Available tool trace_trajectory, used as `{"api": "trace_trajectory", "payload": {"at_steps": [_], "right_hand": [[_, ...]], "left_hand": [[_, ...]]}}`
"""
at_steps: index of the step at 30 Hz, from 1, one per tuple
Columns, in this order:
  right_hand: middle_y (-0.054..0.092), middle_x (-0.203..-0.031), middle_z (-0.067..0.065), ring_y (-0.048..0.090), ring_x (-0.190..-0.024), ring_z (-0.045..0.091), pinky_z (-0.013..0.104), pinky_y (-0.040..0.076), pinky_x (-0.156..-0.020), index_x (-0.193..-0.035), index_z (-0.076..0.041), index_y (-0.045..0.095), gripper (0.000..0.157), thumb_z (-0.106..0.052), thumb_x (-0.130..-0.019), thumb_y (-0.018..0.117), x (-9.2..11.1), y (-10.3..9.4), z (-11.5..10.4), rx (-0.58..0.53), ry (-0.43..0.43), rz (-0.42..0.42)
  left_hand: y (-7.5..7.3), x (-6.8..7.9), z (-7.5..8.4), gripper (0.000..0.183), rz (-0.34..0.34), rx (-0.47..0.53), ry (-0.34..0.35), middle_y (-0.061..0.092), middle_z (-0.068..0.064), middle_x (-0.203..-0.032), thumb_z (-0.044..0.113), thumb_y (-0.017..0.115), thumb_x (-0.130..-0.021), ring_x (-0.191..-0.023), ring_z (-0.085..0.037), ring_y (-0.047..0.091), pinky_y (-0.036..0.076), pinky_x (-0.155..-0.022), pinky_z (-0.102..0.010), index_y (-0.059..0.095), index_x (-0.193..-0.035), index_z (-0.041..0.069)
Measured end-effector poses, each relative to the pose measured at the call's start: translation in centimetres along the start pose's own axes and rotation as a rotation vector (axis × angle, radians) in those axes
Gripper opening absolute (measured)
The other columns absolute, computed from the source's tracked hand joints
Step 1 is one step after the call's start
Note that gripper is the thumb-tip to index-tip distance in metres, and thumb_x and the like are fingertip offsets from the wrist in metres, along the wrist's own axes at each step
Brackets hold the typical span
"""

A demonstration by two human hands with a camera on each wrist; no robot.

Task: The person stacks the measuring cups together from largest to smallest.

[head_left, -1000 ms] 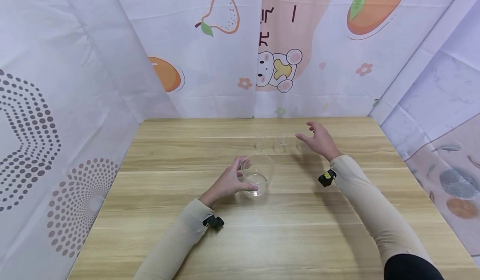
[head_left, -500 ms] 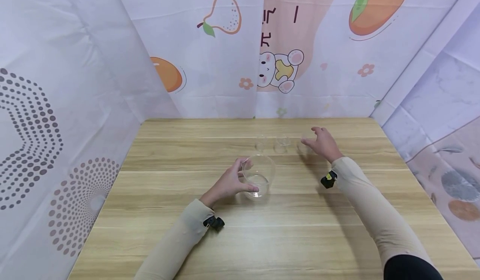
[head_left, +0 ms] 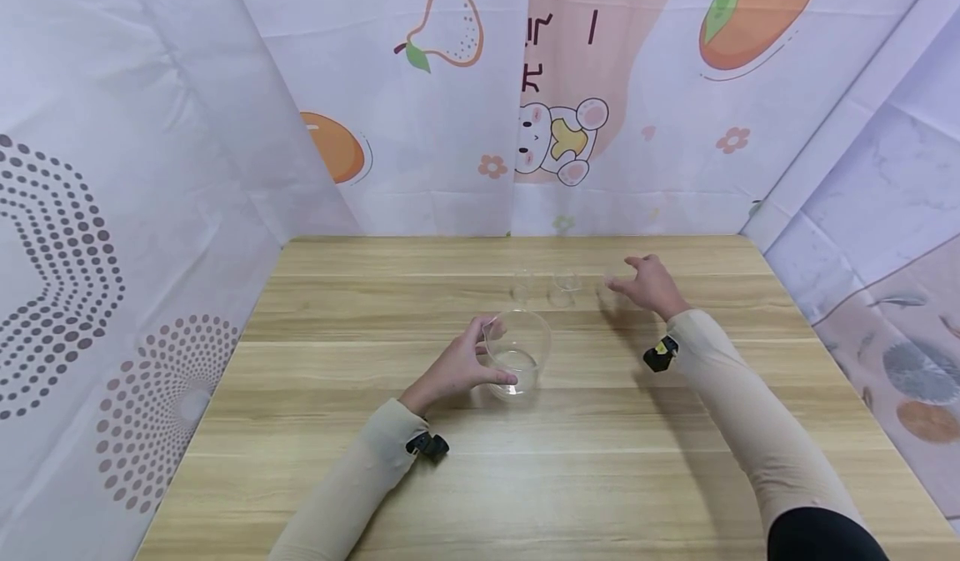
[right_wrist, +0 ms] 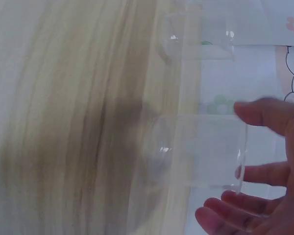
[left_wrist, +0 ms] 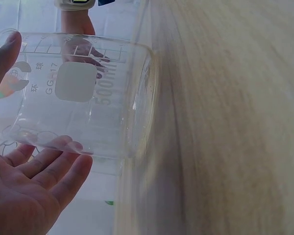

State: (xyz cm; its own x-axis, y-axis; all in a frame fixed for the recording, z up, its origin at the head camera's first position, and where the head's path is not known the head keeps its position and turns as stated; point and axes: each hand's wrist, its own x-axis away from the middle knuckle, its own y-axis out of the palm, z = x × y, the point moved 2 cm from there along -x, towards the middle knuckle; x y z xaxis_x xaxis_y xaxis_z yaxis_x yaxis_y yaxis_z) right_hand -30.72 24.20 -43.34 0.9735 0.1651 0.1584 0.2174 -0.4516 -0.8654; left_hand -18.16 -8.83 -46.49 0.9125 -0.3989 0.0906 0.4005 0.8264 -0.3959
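My left hand (head_left: 456, 368) holds a large clear glass beaker (left_wrist: 112, 117) upright near the table's middle. Its thumb lies on one side of the wall and the fingers on the other; 500 ml and a printed scale show on the glass. Farther back on the right, my right hand (head_left: 654, 288) is at a small clear beaker (right_wrist: 201, 152). Thumb and fingertips sit right at the rim on opposite sides, and one finger shows past the rim. In the head view that hand partly hides the small beaker.
Two more small clear vessels stand in a row at the back, a middle one (head_left: 566, 286) and a left one (head_left: 521, 286), faint against the wood. The table (head_left: 360, 311) ends at a printed curtain (head_left: 420, 144) behind, with more curtains at both sides.
My right hand has come down and slightly to the right, its thumb and fingers lowering to the small beaker's rim. My left hand and the large beaker stay in place.
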Motion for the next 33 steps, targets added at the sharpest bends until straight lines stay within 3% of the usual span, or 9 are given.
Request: {"api": "trace_trajectory", "payload": {"at_steps": [2,5,9,12,16,21,27,33], "right_hand": [[0.024,-0.145,0.043,0.049,-0.108,0.05,0.057,0.047,-0.088,-0.147,0.008,0.032,0.064,-0.02,-0.093,0.053,-0.07,-0.06,0.02,-0.007,-0.014,-0.014],[0.024,-0.144,0.044,0.051,-0.098,0.046,0.05,0.046,-0.077,-0.147,0.005,0.034,0.063,-0.011,-0.088,0.049,-0.15,-0.06,-0.02,-0.005,-0.047,-0.023],[0.025,-0.144,0.043,0.044,-0.119,0.052,0.061,0.045,-0.092,-0.147,0.004,0.035,0.063,-0.018,-0.09,0.053,-0.25,0.23,0.06,-0.014,-0.061,-0.005],[0.024,-0.145,0.043,0.035,-0.128,0.056,0.067,0.038,-0.103,-0.147,0.006,0.031,0.07,-0.029,-0.093,0.058,-0.28,0.56,0.25,-0.025,-0.02,0.025],[0.03,-0.139,0.046,0.037,-0.125,0.058,0.065,0.041,-0.101,-0.143,0.015,0.028,0.081,-0.042,-0.093,0.059,0.0,0.67,0.29,0.06,0.048,0.066],[0.041,-0.125,0.045,0.048,-0.11,0.055,0.061,0.048,-0.091,-0.13,0.024,0.038,0.083,-0.049,-0.094,0.054,0.39,0.55,0.0,0.171,0.088,0.076],[0.043,-0.121,0.044,0.053,-0.097,0.05,0.059,0.049,-0.089,-0.121,0.027,0.044,0.08,-0.048,-0.094,0.056,0.23,0.37,0.09,0.14,0.086,0.098],[0.045,-0.123,0.043,0.05,-0.106,0.052,0.061,0.047,-0.093,-0.125,0.025,0.044,0.078,-0.044,-0.093,0.058,-0.01,-0.08,-0.04,0.124,0.073,0.102]], "left_hand": [[-0.04,-0.01,0.04,0.098,0.002,-0.004,0.001,0.05,-0.008,-0.147,0.032,0.088,-0.071,-0.127,-0.044,0.051,0.044,-0.108,-0.052,0.031,-0.148,0.013],[-0.05,-0.07,0.03,0.099,0.002,-0.004,0.003,0.049,-0.009,-0.147,0.032,0.088,-0.071,-0.127,-0.045,0.051,0.044,-0.108,-0.052,0.03,-0.149,0.011],[0.0,-0.08,-0.03,0.097,0.003,-0.007,0.0,0.049,-0.009,-0.147,0.03,0.087,-0.072,-0.127,-0.045,0.051,0.044,-0.108,-0.053,0.03,-0.148,0.011],[0.04,-0.02,0.0,0.096,0.002,-0.003,-0.005,0.049,-0.008,-0.147,0.029,0.087,-0.072,-0.127,-0.045,0.051,0.044,-0.108,-0.053,0.031,-0.148,0.012],[0.1,0.08,0.08,0.096,-0.005,0.004,-0.004,0.049,-0.009,-0.148,0.03,0.087,-0.072,-0.128,-0.045,0.05,0.043,-0.108,-0.054,0.031,-0.148,0.012],[0.13,0.12,0.05,0.094,-0.003,0.01,-0.004,0.049,-0.009,-0.147,0.03,0.087,-0.073,-0.129,-0.044,0.05,0.043,-0.108,-0.054,0.032,-0.147,0.011],[0.09,0.17,0.19,0.094,0.003,0.02,0.0,0.05,-0.008,-0.146,0.027,0.087,-0.073,-0.128,-0.044,0.05,0.043,-0.108,-0.053,0.032,-0.147,0.013],[0.01,0.11,0.09,0.097,-0.002,0.005,0.001,0.049,-0.007,-0.147,0.03,0.087,-0.071,-0.127,-0.045,0.05,0.043,-0.107,-0.054,0.031,-0.148,0.014]]}}
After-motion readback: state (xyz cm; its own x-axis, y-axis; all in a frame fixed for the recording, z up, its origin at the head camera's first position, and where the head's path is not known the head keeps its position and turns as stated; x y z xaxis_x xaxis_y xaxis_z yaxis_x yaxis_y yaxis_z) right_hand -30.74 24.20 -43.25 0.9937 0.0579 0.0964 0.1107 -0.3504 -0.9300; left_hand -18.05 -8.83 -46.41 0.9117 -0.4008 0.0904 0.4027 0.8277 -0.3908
